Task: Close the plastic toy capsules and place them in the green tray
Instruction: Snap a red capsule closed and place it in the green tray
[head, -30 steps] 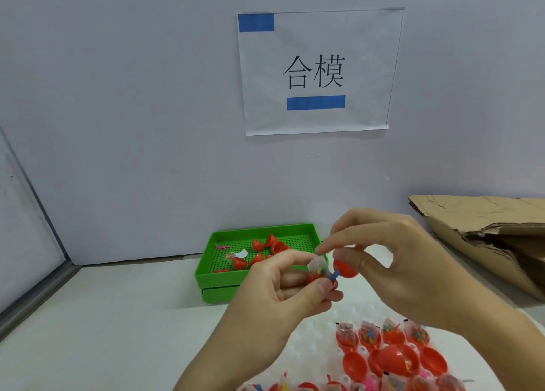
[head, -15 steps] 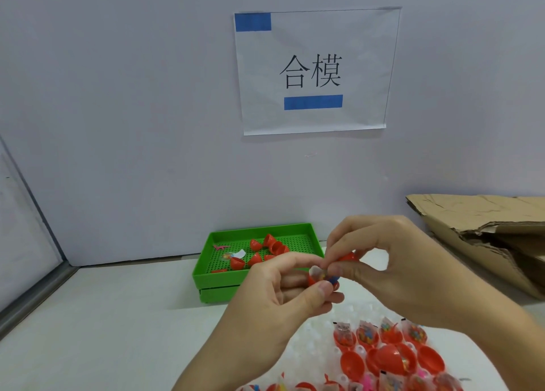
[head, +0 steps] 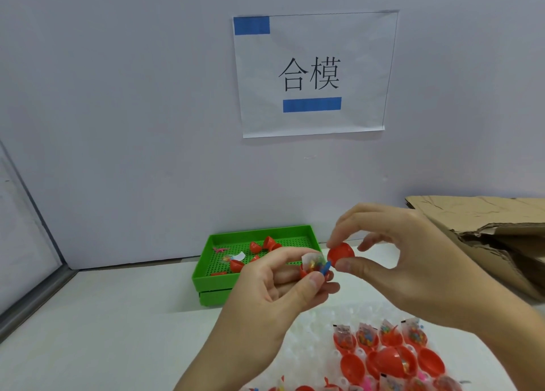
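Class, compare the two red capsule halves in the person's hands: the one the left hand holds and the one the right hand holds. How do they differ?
The left-hand half is filled: a clear toy packet and a blue piece stick out of it. The right-hand half shows only its smooth, rounded outside.
The left-hand half sits deep in the left hand, mostly hidden; the right-hand half is pinched in plain view by the right hand.
The right-hand half sits slightly higher.
Both are red plastic, still apart.

You face a pale lavender-grey wall (head: 118,95) under even, soft light. A white paper sign (head: 314,73) hangs on it, printed with two black characters and two blue bars. Below runs a white tabletop (head: 103,331). To your left stands a grey-framed side panel (head: 20,258); to your right lies torn brown cardboard (head: 486,231).
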A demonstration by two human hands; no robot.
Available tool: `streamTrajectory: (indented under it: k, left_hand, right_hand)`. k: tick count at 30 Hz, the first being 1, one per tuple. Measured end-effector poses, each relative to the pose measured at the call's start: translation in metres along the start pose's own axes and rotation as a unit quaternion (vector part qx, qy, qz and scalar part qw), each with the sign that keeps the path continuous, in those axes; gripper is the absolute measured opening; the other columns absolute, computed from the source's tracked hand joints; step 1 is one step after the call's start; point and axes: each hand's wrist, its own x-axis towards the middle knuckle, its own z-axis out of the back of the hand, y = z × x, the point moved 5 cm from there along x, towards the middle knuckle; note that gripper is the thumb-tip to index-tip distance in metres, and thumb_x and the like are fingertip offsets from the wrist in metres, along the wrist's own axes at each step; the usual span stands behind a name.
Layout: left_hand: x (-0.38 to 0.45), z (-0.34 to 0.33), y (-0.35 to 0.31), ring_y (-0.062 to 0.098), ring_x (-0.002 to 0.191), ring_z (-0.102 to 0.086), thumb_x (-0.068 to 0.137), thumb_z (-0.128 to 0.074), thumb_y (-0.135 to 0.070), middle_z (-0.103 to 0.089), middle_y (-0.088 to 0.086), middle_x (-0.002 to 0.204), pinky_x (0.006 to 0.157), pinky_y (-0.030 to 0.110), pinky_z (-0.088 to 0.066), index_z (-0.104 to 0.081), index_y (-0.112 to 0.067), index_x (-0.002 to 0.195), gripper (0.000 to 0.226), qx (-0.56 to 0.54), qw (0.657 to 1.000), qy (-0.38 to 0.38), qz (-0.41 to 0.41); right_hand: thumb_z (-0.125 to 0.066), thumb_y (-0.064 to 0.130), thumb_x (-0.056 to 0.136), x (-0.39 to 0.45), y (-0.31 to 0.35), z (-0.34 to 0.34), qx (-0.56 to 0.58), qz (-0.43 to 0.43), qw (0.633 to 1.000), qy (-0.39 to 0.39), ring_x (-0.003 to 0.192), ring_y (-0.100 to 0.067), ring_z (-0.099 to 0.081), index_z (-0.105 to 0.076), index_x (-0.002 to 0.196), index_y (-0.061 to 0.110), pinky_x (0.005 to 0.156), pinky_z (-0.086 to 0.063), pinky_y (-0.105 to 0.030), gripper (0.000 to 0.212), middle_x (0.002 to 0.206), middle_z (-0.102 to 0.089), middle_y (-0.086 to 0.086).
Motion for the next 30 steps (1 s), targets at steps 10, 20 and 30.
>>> streamTrajectory:
  k: [10,20,30]
  left_hand:
    - [0.000,-0.001,0.002,0.024,0.096,-0.074,0.083,-0.069,-0.021,-0.077,0.008,0.101,0.083,0.026,-0.057,-0.066,-0.011,0.110,0.029,0.031,0.999,0.016,-0.003]
    - [-0.001,-0.003,0.004,0.021,0.095,-0.074,0.084,-0.066,-0.021,-0.077,0.005,0.099,0.083,0.026,-0.058,-0.068,-0.015,0.111,0.028,0.059,0.998,0.026,-0.002]
    - [-0.002,-0.006,0.004,0.019,0.093,-0.074,0.084,-0.065,-0.020,-0.077,0.005,0.097,0.081,0.024,-0.058,-0.068,-0.017,0.110,0.026,0.073,0.997,0.030,0.002]
  right_hand:
    - [-0.078,0.030,0.082,-0.001,0.005,-0.007,-0.067,0.002,0.998,0.015,0.094,-0.007,-0.056,-0.069,0.078,0.041,0.079,-0.042,-0.014,0.014,0.101,-0.057,0.022]
    - [-0.075,0.034,0.083,-0.001,0.006,-0.009,-0.035,0.012,0.999,0.014,0.094,-0.011,-0.060,-0.069,0.083,0.041,0.078,-0.048,-0.026,0.010,0.100,-0.059,0.018]
    - [-0.070,0.037,0.084,0.002,0.003,-0.013,-0.032,0.014,0.999,0.002,0.091,-0.004,-0.063,-0.074,0.095,0.039,0.075,-0.050,-0.017,0.012,0.092,-0.064,0.022]
